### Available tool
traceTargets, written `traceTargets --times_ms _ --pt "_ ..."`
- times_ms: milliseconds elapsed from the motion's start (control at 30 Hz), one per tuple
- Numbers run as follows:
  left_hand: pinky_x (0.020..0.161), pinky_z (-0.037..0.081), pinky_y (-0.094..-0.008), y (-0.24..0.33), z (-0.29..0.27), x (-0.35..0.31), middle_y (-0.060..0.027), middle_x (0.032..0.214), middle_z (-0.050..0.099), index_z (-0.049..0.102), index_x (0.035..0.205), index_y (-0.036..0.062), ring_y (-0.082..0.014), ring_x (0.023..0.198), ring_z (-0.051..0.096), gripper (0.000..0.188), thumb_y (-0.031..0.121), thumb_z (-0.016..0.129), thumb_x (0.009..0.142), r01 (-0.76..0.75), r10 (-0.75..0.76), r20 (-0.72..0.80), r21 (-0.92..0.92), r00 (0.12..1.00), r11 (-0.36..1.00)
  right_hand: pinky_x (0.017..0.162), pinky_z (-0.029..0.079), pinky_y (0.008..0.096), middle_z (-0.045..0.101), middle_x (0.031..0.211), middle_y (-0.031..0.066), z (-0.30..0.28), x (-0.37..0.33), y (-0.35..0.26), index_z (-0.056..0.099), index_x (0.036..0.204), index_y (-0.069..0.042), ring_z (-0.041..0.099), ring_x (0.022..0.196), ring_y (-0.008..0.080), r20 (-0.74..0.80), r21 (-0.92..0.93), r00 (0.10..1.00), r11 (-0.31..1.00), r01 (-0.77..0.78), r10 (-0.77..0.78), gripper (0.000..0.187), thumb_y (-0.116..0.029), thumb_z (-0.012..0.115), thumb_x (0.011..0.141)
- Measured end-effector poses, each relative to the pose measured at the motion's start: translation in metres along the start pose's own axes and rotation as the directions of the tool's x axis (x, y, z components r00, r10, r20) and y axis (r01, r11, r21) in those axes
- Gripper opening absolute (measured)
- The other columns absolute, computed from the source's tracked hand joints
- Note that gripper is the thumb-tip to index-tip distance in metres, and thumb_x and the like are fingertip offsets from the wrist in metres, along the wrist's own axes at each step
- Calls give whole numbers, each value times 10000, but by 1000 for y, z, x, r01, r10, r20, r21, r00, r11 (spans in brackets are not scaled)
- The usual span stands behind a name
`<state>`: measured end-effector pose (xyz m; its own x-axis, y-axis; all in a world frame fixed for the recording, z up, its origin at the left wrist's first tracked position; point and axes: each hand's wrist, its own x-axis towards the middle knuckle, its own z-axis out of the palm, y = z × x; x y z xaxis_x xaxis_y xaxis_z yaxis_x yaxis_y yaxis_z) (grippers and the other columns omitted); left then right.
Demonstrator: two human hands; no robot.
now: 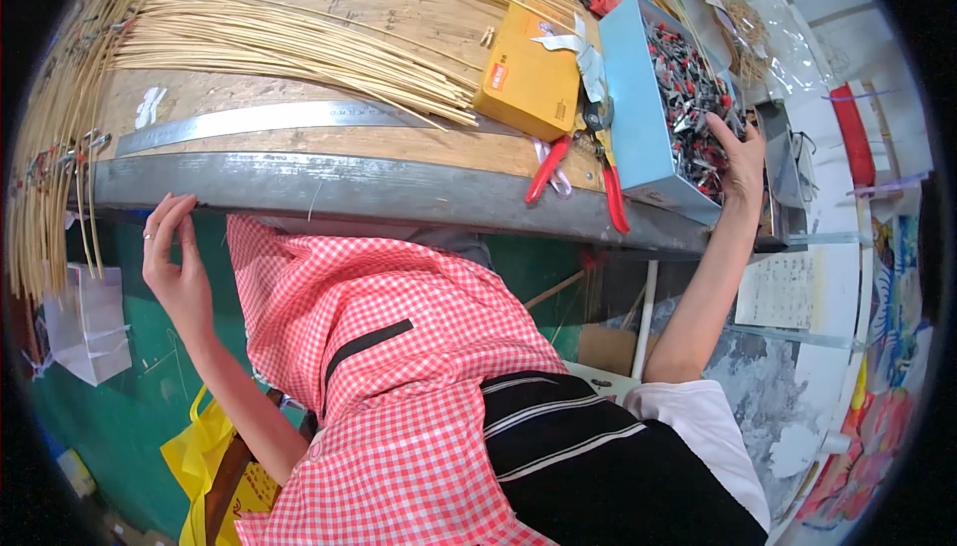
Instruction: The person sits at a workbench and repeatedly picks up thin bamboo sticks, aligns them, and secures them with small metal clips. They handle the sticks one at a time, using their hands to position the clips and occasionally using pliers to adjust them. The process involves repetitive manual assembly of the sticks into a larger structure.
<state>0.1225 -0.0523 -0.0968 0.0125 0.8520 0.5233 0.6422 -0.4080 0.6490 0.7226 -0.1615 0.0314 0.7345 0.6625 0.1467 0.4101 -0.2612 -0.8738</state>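
My left hand (177, 252) hangs in front of the table's near edge with its fingers loosely curved and apart, holding nothing; a ring is on one finger. At the right, my right hand (740, 155) reaches over the far side of a light blue box (636, 112). That box is filled with many small clips (688, 97) in red, black and metal. Thumb and fingers of this hand are spread among the clips at the box's right side; whether a clip touches the fingertips is hard to make out.
Bundles of thin bamboo sticks (289, 42) lie across the table behind a steel ruler (269, 125). Clipped sticks (50, 167) overhang at the left. A yellow box (528, 72) stands near red-handled pliers (610, 182). A yellow bag (194, 456) and white paper bag (90, 327) are below.
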Motion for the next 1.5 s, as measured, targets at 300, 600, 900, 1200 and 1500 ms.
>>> traceTargets --times_ms 300,600,900,1200,1500 --pt "904 436 -323 8 -3 3 -92 1012 643 663 976 7 -234 1059 586 163 -43 548 872 -25 25 -39 -7 999 1000 462 442 236 639 780 -2 22 27 -19 648 917 -65 566 595 79 2 -48 1000 999 -3 3 304 -202 819 707" --pt "895 441 -343 13 -3 4 -120 1017 637 661 960 8 -267 1036 592 149 -36 575 846 -10 11 -40 37 999 999 508 428 209 657 827 5 60 10 -94 651 982 -39 575 637 76 87 4 976 979 202 -202 333 -222 783 737" --pt "872 454 -349 15 -10 7 -115 1006 637 667 950 29 -273 1026 594 161 -41 587 829 -18 23 -69 74 997 997 481 449 213 635 725 23 248 -34 -149 672 880 -32 600 601 71 539 324 735 907 270 -411 347 -269 827 680" --pt "857 462 -350 17 -13 8 -107 992 642 670 936 27 -273 1018 594 157 -47 591 823 -9 15 -100 61 995 998 549 494 313 660 738 98 347 -6 -123 676 883 11 632 640 174 590 -149 727 837 526 -352 481 -363 823 619" --pt "839 469 -357 20 -11 6 -98 974 639 671 938 29 -279 1007 598 161 -47 595 819 7 -2 -81 54 997 999 816 493 405 680 942 209 315 7 -100 670 1072 1 648 913 325 690 -230 589 644 730 -421 579 -373 773 643"
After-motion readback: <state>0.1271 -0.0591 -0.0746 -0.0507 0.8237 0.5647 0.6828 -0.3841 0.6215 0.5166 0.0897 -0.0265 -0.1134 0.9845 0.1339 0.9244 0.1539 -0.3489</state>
